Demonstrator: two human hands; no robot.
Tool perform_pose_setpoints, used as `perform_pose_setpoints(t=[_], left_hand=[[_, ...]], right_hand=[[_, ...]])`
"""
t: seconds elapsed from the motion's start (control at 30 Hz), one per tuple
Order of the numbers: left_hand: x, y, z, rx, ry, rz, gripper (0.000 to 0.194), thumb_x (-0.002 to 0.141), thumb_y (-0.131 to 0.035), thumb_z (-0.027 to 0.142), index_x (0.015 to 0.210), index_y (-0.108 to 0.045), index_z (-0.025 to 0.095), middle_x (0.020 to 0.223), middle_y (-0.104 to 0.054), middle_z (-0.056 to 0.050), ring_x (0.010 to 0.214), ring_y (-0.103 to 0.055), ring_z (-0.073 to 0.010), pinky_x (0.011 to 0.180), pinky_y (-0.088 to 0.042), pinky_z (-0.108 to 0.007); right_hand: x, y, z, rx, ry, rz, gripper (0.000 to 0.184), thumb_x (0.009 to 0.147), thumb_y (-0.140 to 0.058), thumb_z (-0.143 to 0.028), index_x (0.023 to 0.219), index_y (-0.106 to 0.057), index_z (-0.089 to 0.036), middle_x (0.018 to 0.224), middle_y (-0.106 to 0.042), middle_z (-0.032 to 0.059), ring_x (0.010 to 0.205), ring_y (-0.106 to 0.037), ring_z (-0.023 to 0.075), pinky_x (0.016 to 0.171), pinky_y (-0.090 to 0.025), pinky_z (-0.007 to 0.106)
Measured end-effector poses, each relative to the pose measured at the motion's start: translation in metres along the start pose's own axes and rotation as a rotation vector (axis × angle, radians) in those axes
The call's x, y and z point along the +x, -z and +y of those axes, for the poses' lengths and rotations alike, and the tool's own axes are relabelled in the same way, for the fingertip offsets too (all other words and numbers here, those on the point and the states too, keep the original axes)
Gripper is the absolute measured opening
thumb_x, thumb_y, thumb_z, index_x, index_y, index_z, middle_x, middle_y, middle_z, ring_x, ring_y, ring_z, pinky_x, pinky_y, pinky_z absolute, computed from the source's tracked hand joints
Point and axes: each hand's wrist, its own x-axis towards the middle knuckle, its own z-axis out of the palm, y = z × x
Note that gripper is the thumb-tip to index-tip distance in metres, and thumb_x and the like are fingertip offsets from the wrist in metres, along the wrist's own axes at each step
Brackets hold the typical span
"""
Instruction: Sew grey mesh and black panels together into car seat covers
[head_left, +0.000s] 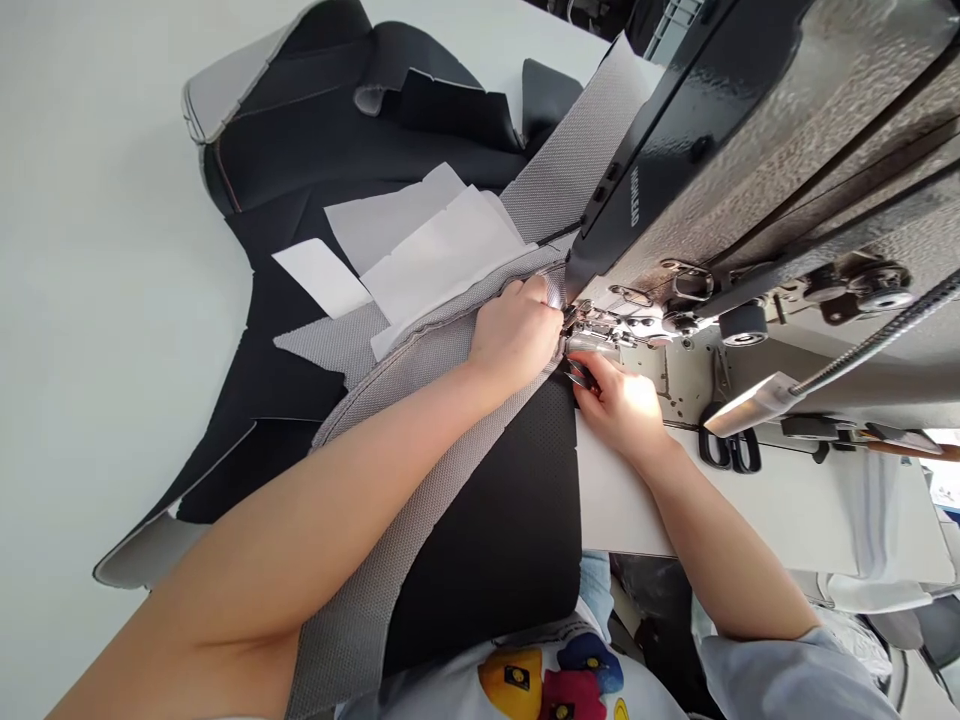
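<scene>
My left hand (517, 335) lies curled on a grey mesh fabric strip (420, 370), pressing its edge close to the presser foot (592, 330) of a black sewing machine (750, 130). My right hand (619, 400) sits just beside the presser foot, fingers pinched at the fabric's edge by the needle; what they pinch is hidden. The grey strip runs from my lap up under the machine arm. Black leather-like panels (495, 520) lie beneath it.
White paper-like pieces (420, 250) rest on the black panels at the left. Black-handled scissors (727, 450) lie on the white table (75, 300) right of my hand. A lamp on a flexible neck (757, 400) shines over the machine bed.
</scene>
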Motion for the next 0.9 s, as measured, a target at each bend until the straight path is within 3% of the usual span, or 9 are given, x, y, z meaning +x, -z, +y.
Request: perform_pose_setpoints(t=[0.2,0.37,0.7,0.9], left_hand=[[0.0013,-0.0041,-0.0031,-0.115,-0.021,0.067,0.025,0.086,-0.051,0.016,0.065,-0.064,0.014,0.092,-0.062,-0.011,0.088,-0.053,-0.0221,0.062,-0.038,-0.026],[0.0015,-0.001,-0.002,-0.054,-0.012,-0.002,0.024,0.086,-0.052,0.016,0.069,-0.068,0.014,0.095,-0.061,-0.011,0.089,-0.053,-0.0236,0.06,-0.039,-0.029],[0.0011,0.0014,0.0003,-0.025,-0.008,-0.017,0.023,0.087,-0.052,0.017,0.076,-0.072,0.016,0.099,-0.061,-0.01,0.093,-0.054,-0.0235,0.063,-0.043,-0.029],[0.0014,-0.0025,-0.0004,-0.032,-0.024,-0.002,0.022,0.088,-0.053,0.02,0.077,-0.072,0.015,0.1,-0.06,-0.011,0.096,-0.054,-0.0258,0.066,-0.044,-0.03]], right_hand=[[0.0009,-0.0003,0.0006,0.001,0.011,-0.001,0.036,0.079,-0.046,-0.021,0.112,-0.061,-0.023,0.087,-0.07,0.0025,0.07,-0.063,0.0175,0.06,-0.04,0.026],[0.0007,-0.0021,0.0015,0.01,0.03,0.03,0.035,0.08,-0.045,-0.021,0.11,-0.062,-0.021,0.087,-0.07,0.0027,0.069,-0.063,0.0167,0.058,-0.039,0.025],[0.0007,-0.0057,0.0027,-0.035,0.038,0.064,0.032,0.082,-0.045,-0.023,0.108,-0.063,-0.022,0.087,-0.07,0.0028,0.071,-0.063,0.0177,0.058,-0.041,0.025],[0.0037,-0.0029,0.0037,-0.104,0.123,0.102,0.05,0.077,-0.045,-0.013,0.125,-0.057,-0.019,0.122,-0.057,0.011,0.095,-0.061,0.0212,0.069,-0.052,0.029]])
